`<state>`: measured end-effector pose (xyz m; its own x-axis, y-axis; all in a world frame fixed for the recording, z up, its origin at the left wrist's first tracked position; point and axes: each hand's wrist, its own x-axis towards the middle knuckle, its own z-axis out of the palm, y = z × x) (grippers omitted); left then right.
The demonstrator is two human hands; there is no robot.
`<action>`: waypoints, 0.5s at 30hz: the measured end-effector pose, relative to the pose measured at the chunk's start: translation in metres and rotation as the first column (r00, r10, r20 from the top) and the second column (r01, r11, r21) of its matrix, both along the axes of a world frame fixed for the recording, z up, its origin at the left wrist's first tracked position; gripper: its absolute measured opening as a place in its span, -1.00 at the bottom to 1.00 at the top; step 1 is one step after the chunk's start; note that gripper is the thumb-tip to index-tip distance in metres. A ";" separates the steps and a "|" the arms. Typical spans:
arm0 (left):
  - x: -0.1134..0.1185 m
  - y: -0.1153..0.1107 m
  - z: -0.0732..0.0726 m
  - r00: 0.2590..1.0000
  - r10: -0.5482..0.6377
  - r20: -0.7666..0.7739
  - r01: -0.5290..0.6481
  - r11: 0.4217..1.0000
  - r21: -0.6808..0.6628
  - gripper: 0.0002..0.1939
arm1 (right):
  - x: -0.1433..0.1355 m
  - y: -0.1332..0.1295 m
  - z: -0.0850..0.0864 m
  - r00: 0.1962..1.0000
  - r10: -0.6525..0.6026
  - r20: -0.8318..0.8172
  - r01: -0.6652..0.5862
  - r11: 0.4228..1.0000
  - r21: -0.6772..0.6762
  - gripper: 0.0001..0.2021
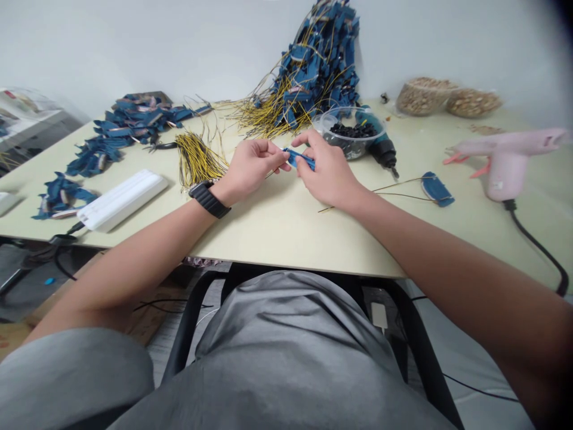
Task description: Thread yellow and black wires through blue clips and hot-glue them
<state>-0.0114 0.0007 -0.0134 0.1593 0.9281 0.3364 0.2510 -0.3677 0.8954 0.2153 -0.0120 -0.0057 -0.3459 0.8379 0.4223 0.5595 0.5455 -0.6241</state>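
My right hand point(329, 170) grips a small blue plastic piece point(307, 162) between thumb and fingers, above the table. At the left end of that piece, my left hand point(255, 166) has thumb and fingertips pinched together; what lies between them is too small to make out. A thin dark wire shows just below the left fingertips, and another wire end point(326, 209) pokes out under my right wrist. Right of my right hand, another blue piece point(437, 189) with two long thin wires lies on the table. A bundle of yellow and black wires point(197, 158) lies beside my left hand.
A large heap of blue pieces with wires point(313, 65) leans on the wall. A clear tub of black parts point(351, 134) stands before a teal power tool point(384, 152). A pink glue gun point(508, 158) is at right, a white box point(125, 200) at left, near more blue pieces point(129, 119).
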 end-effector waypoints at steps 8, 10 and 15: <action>0.000 -0.001 0.001 1.000 0.019 -0.024 -0.020 1.000 -0.013 -0.66 | 0.000 -0.001 -0.001 1.000 0.009 0.004 -0.010 0.999 0.037 -0.69; 0.001 -0.001 0.001 1.000 0.026 -0.016 -0.027 1.000 -0.017 -0.66 | -0.001 -0.001 -0.001 1.000 0.012 -0.004 -0.012 0.999 0.036 -0.70; 0.002 -0.003 0.003 1.000 0.018 0.019 -0.017 0.999 -0.036 -0.62 | -0.001 -0.003 -0.001 0.999 0.019 -0.036 -0.018 1.000 0.023 -0.71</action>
